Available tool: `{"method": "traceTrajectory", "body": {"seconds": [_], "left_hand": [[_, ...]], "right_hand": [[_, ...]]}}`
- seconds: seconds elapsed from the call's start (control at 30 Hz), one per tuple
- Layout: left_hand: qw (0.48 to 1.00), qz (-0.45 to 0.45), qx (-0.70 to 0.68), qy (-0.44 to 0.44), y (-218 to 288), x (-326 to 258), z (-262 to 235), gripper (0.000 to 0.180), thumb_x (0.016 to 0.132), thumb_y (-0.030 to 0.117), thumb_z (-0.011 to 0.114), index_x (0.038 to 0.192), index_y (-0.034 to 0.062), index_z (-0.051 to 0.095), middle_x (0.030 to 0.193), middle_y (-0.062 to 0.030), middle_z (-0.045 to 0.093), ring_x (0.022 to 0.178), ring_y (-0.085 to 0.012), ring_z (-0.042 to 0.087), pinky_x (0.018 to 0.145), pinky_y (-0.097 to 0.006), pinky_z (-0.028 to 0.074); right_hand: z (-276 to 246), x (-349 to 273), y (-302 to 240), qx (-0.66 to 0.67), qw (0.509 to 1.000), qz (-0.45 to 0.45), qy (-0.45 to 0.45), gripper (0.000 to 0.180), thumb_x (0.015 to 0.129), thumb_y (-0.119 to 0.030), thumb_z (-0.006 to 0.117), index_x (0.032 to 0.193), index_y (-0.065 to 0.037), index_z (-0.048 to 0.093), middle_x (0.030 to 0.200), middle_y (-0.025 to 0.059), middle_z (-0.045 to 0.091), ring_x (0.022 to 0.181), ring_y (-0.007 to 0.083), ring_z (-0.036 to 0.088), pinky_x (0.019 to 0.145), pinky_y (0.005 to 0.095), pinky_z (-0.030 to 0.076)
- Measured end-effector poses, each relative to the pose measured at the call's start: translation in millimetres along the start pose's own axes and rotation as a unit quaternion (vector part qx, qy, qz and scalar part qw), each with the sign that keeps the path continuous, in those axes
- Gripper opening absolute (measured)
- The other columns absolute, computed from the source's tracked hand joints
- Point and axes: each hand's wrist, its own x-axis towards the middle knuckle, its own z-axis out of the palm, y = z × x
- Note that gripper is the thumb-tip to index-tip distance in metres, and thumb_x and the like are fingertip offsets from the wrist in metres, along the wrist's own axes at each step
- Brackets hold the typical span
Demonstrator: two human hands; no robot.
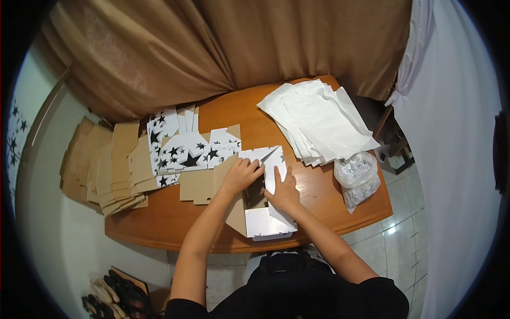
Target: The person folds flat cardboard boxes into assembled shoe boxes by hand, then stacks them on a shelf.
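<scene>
Person seen from above. Both forearms are bare from the elbow down, with no watch, bracelet or ring to be seen on the left hand (pixel 241 174) or the right hand (pixel 284 192). A black short-sleeved top (pixel 297 290) covers the shoulders and chest; its sleeves end at the upper arms, one at the lower left, one at the lower right. The fabric is plain and dark, with folds at the chest. No gloves are worn.
</scene>
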Motion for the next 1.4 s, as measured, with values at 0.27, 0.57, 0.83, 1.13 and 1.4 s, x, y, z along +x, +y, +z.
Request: {"method": "traceTrajectory", "body": {"seconds": [0.27,0.57,0.83,1.13,1.4], "left_hand": [[0.989,-0.003,0.012,-0.146,9.6,-16.3,2.8,0.028,0.073,0.016,0.055,0.101,0.0138,0.055,0.096,-0.0013,0.056,0.073,-0.0164,0.054,0.065,-0.029,0.043],[0.993,-0.015,0.003,-0.115,16.2,-21.2,14.9,0.030,0.072,0.013,0.056,0.102,0.0105,0.056,0.092,-0.0023,0.063,0.064,-0.0155,0.058,0.062,-0.028,0.046],[0.923,-0.336,-0.106,-0.155,9.8,-19.9,-67.5,0.044,0.084,0.024,0.054,0.124,0.0054,0.046,0.121,-0.0157,0.052,0.112,-0.0290,0.047,0.093,-0.037,0.037],[0.530,-0.620,-0.579,0.018,51.7,-85.4,-73.3,0.043,0.096,0.026,0.037,0.123,-0.0061,0.046,0.129,-0.0261,0.044,0.123,-0.0328,0.040,0.102,-0.034,0.031],[0.753,-0.540,-0.355,-0.121,106.9,-45.1,-42.2,0.080,0.081,0.032,0.064,0.139,-0.0008,0.019,0.144,-0.0264,0.016,0.129,-0.0420,0.028,0.104,-0.041,0.029]], "right_hand": [[-9.3,-2.2,-11.2,0.015,1.000,0.009,-0.021,0.090,0.073,-0.043,0.066,0.143,-0.015,0.018,0.143,0.0280,0.010,0.120,0.0524,0.031,0.083,0.0488,0.049],[1.1,-1.1,-12.0,0.046,0.999,-0.015,0.005,0.089,0.071,-0.043,0.069,0.141,-0.013,0.022,0.141,0.0301,0.011,0.120,0.0511,0.032,0.082,0.0468,0.050],[6.1,0.6,6.1,0.066,0.997,-0.032,0.039,0.081,0.080,-0.057,0.053,0.140,-0.010,0.026,0.140,0.0319,0.017,0.126,0.0474,0.028,0.088,0.0510,0.044],[-2.6,-11.0,9.4,0.021,0.993,-0.040,0.109,0.060,0.093,-0.038,0.040,0.141,-0.006,0.022,0.142,0.0311,0.013,0.134,0.0452,0.009,0.103,0.0619,0.013],[4.2,-12.2,12.7,0.098,0.981,-0.051,0.158,0.058,0.092,-0.026,0.044,0.140,-0.003,0.021,0.142,0.0325,0.010,0.132,0.0473,0.012,0.105,0.0552,0.016]]}}
